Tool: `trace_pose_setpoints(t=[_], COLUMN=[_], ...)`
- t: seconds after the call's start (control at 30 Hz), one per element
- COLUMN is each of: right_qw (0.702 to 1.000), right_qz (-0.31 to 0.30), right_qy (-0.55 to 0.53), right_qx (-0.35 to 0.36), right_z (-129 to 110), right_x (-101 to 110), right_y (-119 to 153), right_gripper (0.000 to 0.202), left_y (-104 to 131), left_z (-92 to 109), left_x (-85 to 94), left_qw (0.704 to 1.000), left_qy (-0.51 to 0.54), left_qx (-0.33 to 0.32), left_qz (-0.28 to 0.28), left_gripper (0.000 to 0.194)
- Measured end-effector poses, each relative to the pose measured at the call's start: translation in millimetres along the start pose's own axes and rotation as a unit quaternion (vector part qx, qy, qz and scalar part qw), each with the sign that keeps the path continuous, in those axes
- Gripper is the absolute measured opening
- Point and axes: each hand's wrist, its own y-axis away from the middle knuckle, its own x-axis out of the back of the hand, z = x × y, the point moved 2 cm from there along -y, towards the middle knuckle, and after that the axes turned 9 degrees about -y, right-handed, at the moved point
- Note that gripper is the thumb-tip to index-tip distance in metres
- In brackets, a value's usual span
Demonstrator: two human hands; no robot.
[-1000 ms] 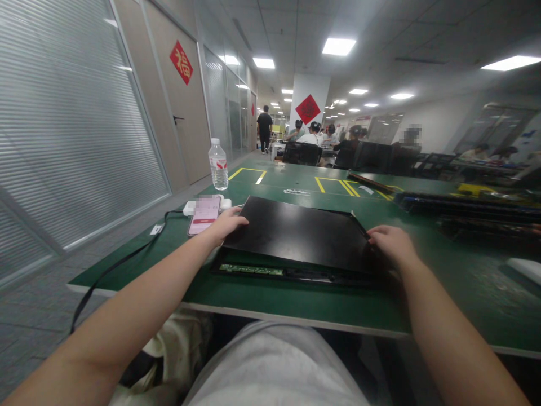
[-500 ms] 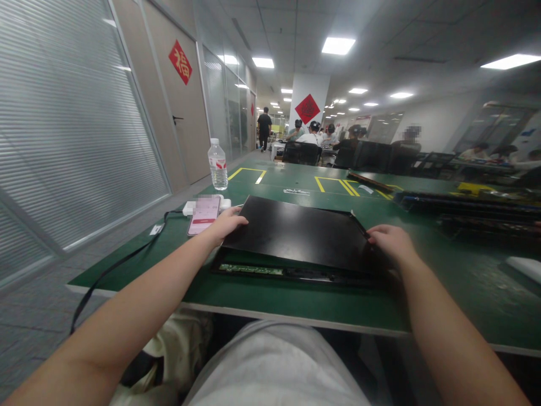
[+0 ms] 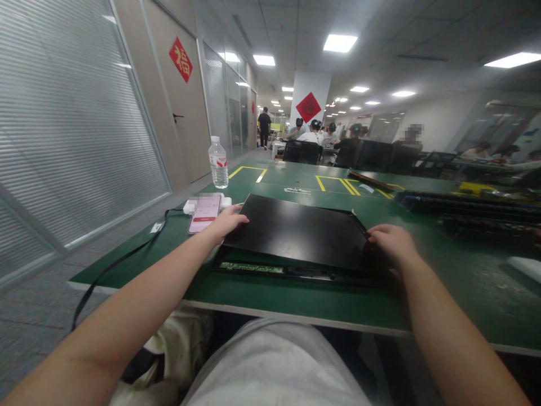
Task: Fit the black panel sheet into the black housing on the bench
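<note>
A thin black display panel (image 3: pixel 296 228) lies slightly tilted over a dark frame on the green table. Along its near side a strip of green circuit board (image 3: pixel 252 268) shows in the frame. My left hand (image 3: pixel 231 221) grips the panel's left edge, thumb on top and the other fingers mostly hidden beyond and below it. At the right edge, my right hand (image 3: pixel 391 239) pinches the panel's side between thumb and fingers. Whether the right fingers also hold the frame's rim I cannot tell.
Left of the panel lie a phone (image 3: pixel 205 213), a white plug block (image 3: pixel 226 202) and a black strap (image 3: pixel 114 259). A water bottle (image 3: pixel 218 162) stands behind them. Long dark panels (image 3: pixel 465 206) are stacked at right, near a white object (image 3: pixel 524 268). People sit at tables farther back.
Both hands keep their grip on the panel, which stays nearly in place. The view has shifted very slightly.
</note>
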Motion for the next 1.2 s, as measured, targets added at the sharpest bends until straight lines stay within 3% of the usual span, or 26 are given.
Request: trace_pose_setpoints(t=[0.5,0.63,0.9,1.2], right_qw=[1.0,1.0,1.0,1.0], right_qz=[0.0,0.001,0.0,-0.003], right_qy=[-0.01,-0.01,-0.005,-0.007], right_qx=[0.008,0.008,0.006,0.012], right_z=[3.6,2.6,3.4,6.2], right_x=[-1.7,-1.3,-1.2,-2.9], right_y=[-2.9,-1.7,-2.3,-5.8], right_gripper=[0.024,0.024,0.024,0.023], left_y=[0.0,-1.7,-7.1,-13.0], left_z=[0.8,2.3,-3.5,-12.3], left_x=[0.8,1.8,9.3,12.4], left_qw=[1.0,1.0,0.998,0.991], left_qy=[-0.001,0.031,0.032,-0.102], left_qx=[0.006,0.004,-0.047,-0.068], left_qz=[0.027,0.007,0.011,0.048], left_gripper=[0.047,0.044,0.04,0.025])
